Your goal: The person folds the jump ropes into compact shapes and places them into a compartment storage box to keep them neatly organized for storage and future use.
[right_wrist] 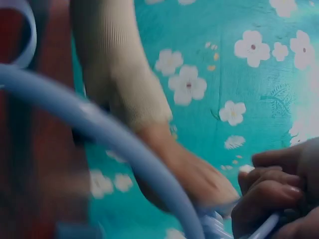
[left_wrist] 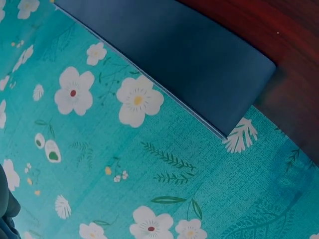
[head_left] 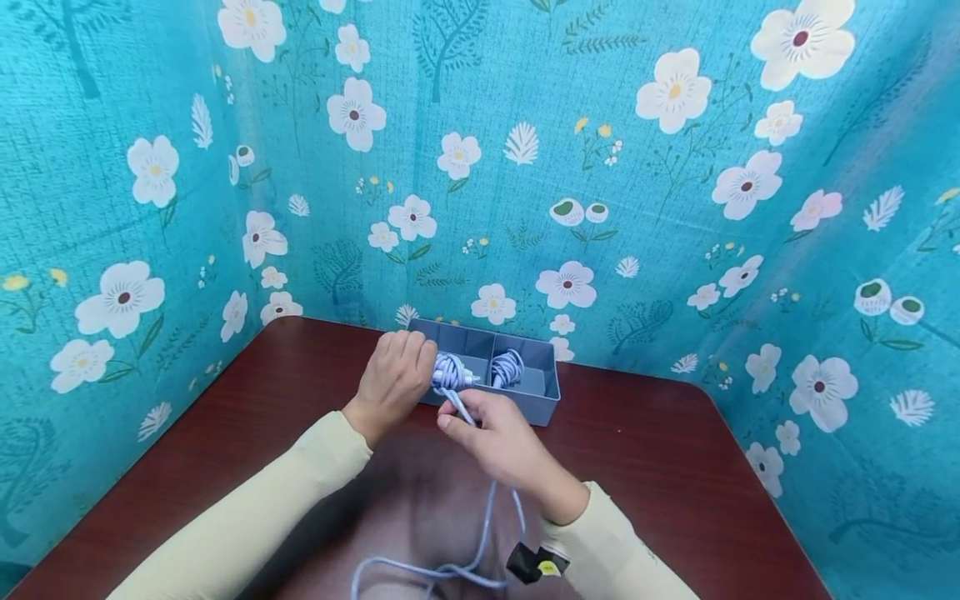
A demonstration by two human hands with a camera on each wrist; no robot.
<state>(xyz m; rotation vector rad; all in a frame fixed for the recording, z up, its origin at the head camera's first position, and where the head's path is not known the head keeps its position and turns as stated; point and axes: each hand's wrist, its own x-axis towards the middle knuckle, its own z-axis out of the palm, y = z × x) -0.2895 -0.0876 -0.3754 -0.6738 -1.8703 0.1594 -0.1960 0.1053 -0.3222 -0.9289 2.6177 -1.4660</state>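
Your left hand [head_left: 401, 379] is closed, its fingers curled round the wound bundle of light-blue cable [head_left: 449, 369], which juts out on the thumb side with a white plug [head_left: 468, 377] pointing toward your right. Your right hand [head_left: 498, 437] pinches the cable between thumb and fingers just below that bundle; the right wrist view confirms those fingers [right_wrist: 266, 196] bent about a strand, with a thick loop of cable [right_wrist: 107, 127] crossing in front of the camera. In the head view, the bundle appears in front of the grey-blue divided box [head_left: 538, 408]; whether it hangs over the box's rim or nearer to you cannot be determined. From your right hand, two strands run down, and loose loops [head_left: 450, 571] lie on the dark red-brown table [head_left: 637, 467] near you. A second wound bundle [head_left: 507, 368] sits inside the box, in the right-hand compartment, beside the divider. A black item with a yellow mark [head_left: 538, 563] shows by your right sleeve [head_left: 611, 550]. The left wrist view records the box's outer wall [left_wrist: 174, 55] and the flowered teal cloth [left_wrist: 114, 164], leaving your left fingers' grip unverifiable there.
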